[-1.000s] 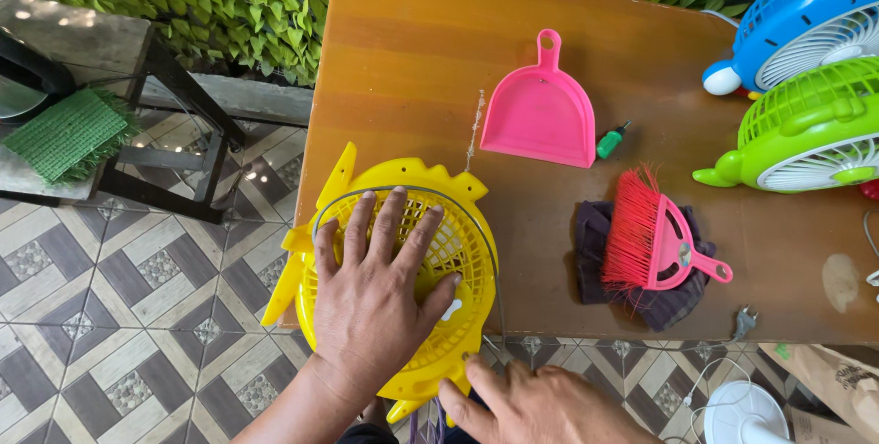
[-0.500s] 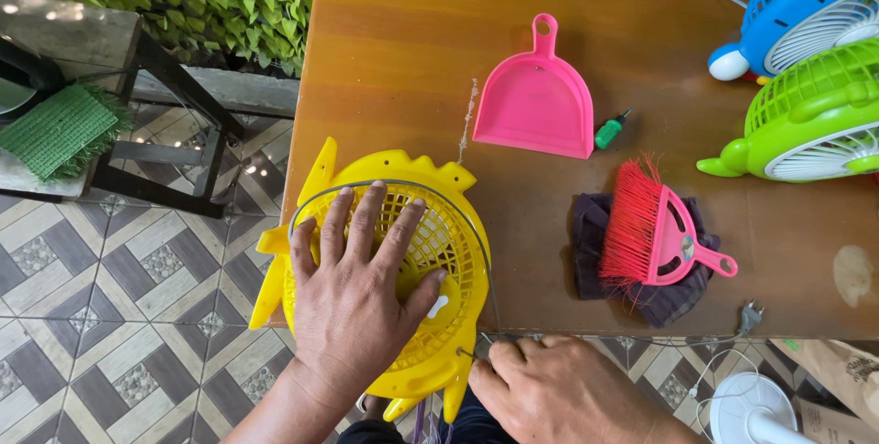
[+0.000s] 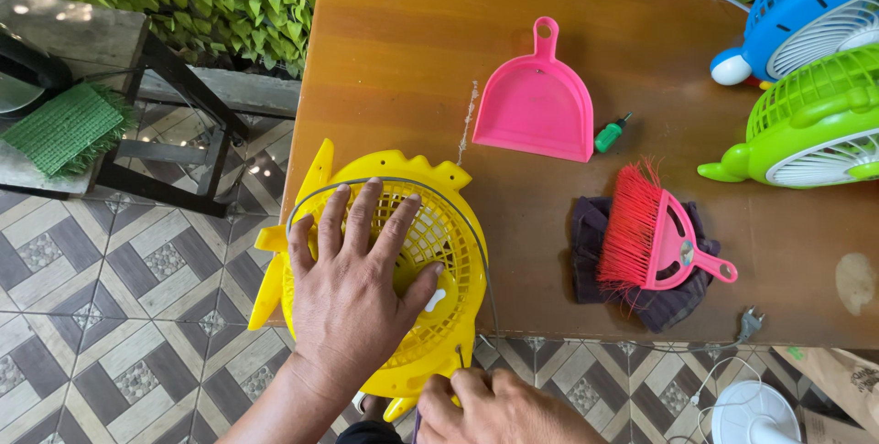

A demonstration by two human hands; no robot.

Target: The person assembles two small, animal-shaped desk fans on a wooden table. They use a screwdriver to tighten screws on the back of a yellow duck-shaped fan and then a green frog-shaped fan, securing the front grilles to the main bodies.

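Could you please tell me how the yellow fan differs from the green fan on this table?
The yellow fan lies at the table's near left corner, overhanging the edge; the green fan sits at the far right, partly out of view. The left hand presses flat on the yellow fan; no hand touches the green fan. Both have plastic grilles.

Bright, even daylight, a soft sheen on the wooden table [image 3: 403, 59], sharp focus throughout.

Three fans show: one yellow fan [image 3: 417, 252], one green fan [image 3: 810, 119], one blue fan [image 3: 806, 9]. One pink dustpan [image 3: 537, 101], one brush [image 3: 655, 238], one green screwdriver [image 3: 609, 134], one dark cloth [image 3: 641, 288].
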